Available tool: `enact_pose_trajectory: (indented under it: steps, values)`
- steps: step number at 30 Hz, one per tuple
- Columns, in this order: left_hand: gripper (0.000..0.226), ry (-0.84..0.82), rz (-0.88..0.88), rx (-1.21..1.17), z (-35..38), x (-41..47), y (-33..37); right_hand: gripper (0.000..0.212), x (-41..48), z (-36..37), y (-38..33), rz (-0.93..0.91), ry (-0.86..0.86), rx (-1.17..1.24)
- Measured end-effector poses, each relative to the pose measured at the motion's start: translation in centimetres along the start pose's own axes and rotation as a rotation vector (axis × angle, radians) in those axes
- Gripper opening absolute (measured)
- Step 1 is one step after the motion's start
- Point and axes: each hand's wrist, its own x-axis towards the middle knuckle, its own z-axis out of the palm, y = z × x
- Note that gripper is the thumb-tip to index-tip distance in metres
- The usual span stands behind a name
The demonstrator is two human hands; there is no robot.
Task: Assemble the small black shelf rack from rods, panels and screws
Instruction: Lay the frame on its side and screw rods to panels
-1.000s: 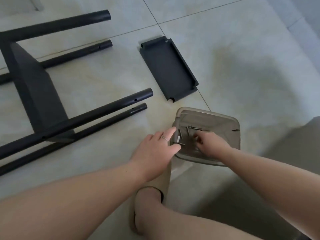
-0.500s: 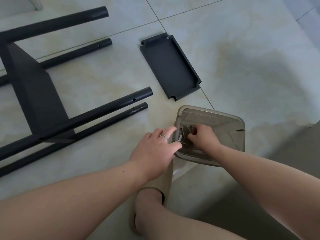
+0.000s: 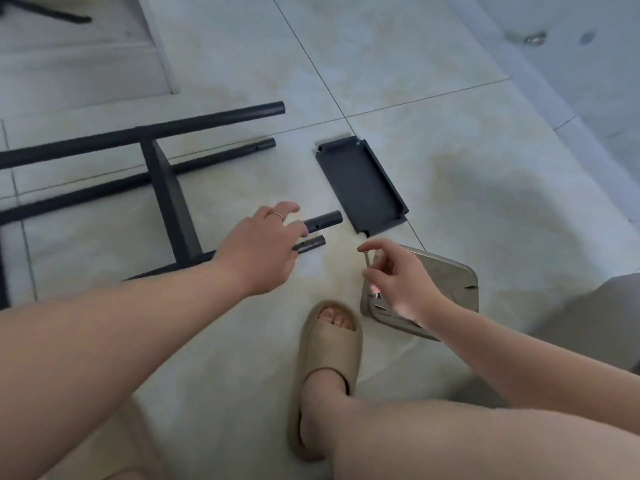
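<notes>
Nearest, on the tiled floor (image 3: 450, 133): a foot in a beige slipper (image 3: 329, 358), toes away from the camera, and a bare knee at the lower right.

Just beyond, to the right, a clear plastic box (image 3: 446, 271), tilted, partly hidden behind the right hand (image 3: 401, 282). Over the box's left edge, that hand's fingers (image 3: 377, 244) narrow, thumb and forefinger pinching a small screw (image 3: 366, 259), roughly upright and clear of the floor.

To the left, a little farther out, the left hand (image 3: 258, 247), a ring on one finger, fingers (image 3: 287, 207) spread wide and holding nothing, stretched over the open ends of the near pair of rods (image 3: 323, 220). Impossible to tell whether touching them or just above.

Beyond the rod ends and to the right, apart from them, the loose panel (image 3: 360, 188), black, flat on the floor with its raised rim upward.

Farther left, the fitted panel (image 3: 173, 202) on edge, fixed crosswise between the near pair and the far pair of rods (image 3: 173, 131), the whole part-built rack on its side, running off the left edge.

At the far top right, a small blurred metallic thing (image 3: 535, 38) on the floor.
</notes>
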Motion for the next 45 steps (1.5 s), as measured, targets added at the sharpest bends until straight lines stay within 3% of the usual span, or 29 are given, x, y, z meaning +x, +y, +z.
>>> enact_pose_trajectory:
  steps: [5, 12, 17, 20, 24, 28, 32, 39, 45]
  values:
    - [0.036, 0.109, -0.222, -0.123, -3.1, -2.1, -5.6, 0.016, 1.4, 5.0, -6.8, -0.051, -0.096, 0.220]
    - [0.039, 0.137, -0.480, -0.335, -1.8, -6.6, -14.2, 0.018, 4.8, 13.0, -11.4, -0.103, -0.142, 0.134]
    - [0.051, -0.044, -0.726, -0.626, 0.6, -7.5, -18.0, 0.010, 5.7, 16.9, -11.2, -0.112, -0.240, 0.171]
    - [0.043, -0.200, -0.651, -0.799, 1.6, -7.5, -18.5, 0.011, 5.6, 17.8, -10.6, -0.142, -0.287, 0.200]
    - [0.048, -0.219, -0.532, -0.849, 2.0, -7.8, -18.0, 0.012, 4.8, 17.8, -9.6, -0.157, -0.319, 0.228]
    - [0.046, -0.309, -0.526, -0.868, 2.3, -6.9, -17.6, 0.017, 4.1, 18.3, -9.4, -0.160, -0.310, 0.268]
    - [0.034, -0.281, -0.557, -0.948, 3.3, -6.3, -17.6, 0.022, 4.1, 18.7, -9.4, -0.173, -0.316, 0.268]
    - [0.034, -0.238, -0.565, -0.995, 4.1, -6.3, -17.8, 0.018, 4.4, 19.0, -8.6, -0.193, -0.321, 0.199]
    - [0.032, -0.230, -0.568, -1.021, 4.2, -6.3, -17.8, 0.023, 4.5, 19.6, -8.7, -0.287, -0.289, 0.014]
